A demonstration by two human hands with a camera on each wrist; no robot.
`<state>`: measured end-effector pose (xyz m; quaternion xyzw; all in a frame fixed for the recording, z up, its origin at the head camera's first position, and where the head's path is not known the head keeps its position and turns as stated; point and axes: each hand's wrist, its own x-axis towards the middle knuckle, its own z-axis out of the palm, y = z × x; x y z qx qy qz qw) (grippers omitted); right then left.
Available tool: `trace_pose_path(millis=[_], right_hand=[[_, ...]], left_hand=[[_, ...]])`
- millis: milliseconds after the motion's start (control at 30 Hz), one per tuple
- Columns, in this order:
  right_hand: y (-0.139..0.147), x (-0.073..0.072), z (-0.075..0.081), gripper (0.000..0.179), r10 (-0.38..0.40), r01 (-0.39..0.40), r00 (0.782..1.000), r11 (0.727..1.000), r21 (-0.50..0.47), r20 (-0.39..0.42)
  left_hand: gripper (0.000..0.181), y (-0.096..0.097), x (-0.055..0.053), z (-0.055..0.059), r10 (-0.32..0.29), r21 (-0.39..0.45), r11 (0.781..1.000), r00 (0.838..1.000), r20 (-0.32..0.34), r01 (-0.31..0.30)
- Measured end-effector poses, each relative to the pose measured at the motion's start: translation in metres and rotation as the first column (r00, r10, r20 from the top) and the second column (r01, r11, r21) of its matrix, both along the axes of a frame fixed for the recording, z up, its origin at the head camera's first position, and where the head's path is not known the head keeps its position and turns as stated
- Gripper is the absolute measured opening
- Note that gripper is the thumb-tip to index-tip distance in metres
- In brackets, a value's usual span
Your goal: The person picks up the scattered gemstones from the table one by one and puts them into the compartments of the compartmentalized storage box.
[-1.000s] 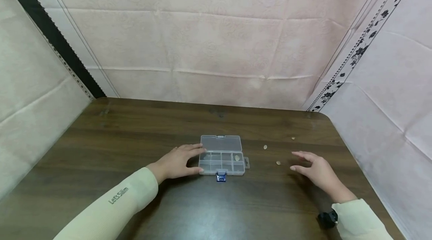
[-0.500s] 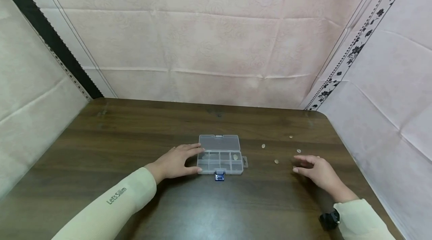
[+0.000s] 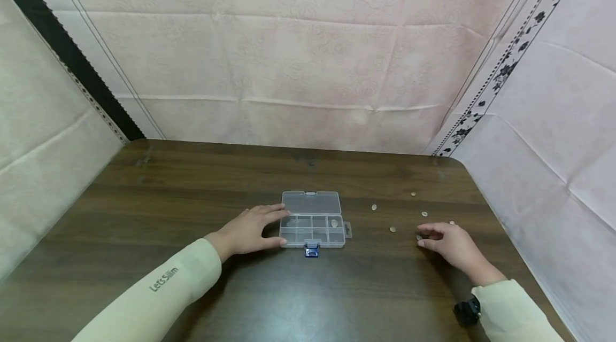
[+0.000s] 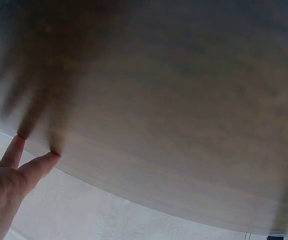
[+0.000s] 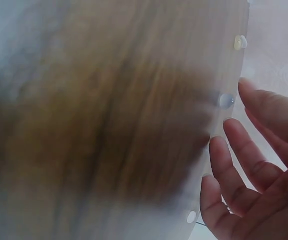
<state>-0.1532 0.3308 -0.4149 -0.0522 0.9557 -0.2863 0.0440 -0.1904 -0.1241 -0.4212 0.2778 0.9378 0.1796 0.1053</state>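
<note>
At the wide left grip, a box, head view only; right grip narrow.

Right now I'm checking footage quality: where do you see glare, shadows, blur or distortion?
Head: pale glare on the table, lower middle; left wrist: table blurred, its edge bowed, a soft dark hand shape, shadow or reflection, meeting the left hand; right wrist: table hazy, right hand crisper.

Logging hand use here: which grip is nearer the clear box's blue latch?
Left. The left grip is at the clear box, just left of the blue latch; the right grip is well off to the latch's right.
</note>
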Motion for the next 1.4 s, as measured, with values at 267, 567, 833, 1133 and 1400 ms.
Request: trace_pose_path(millis=[267, 567, 833, 1133, 1400], right_hand=[[-0.002, -0.004, -0.003, 0.033, 0.014, -0.014, 1.000, 1.000, 0.018, 0.002], [-0.006, -0.005, -0.001, 0.030, 0.002, -0.002, 1.000, 0.999, 0.042, 0.009], [-0.006, -0.006, -0.003, 0.025, -0.002, 0.002, 1.000, 0.997, 0.072, -0.009], [-0.009, -0.007, -0.001, 0.025, 0.015, -0.014, 1.000, 0.996, 0.092, -0.013], [-0.011, -0.007, 0.000, 0.023, 0.037, -0.033, 0.999, 0.993, 0.117, -0.036]], left_hand=[[0.071, -0.001, 0.001, 0.001, 0.001, 0.001, 1.000, 1.000, 0.000, -0.001], [0.071, -0.001, 0.000, 0.000, -0.008, 0.006, 1.000, 1.000, -0.013, 0.008], [0.071, 0.000, 0.000, 0.000, -0.003, 0.007, 1.000, 1.000, -0.006, 0.003], [0.071, -0.001, -0.001, -0.002, -0.007, 0.012, 1.000, 1.000, -0.009, 0.007], [0.070, 0.000, 0.000, -0.001, -0.004, 0.008, 1.000, 1.000, -0.011, 0.004]])
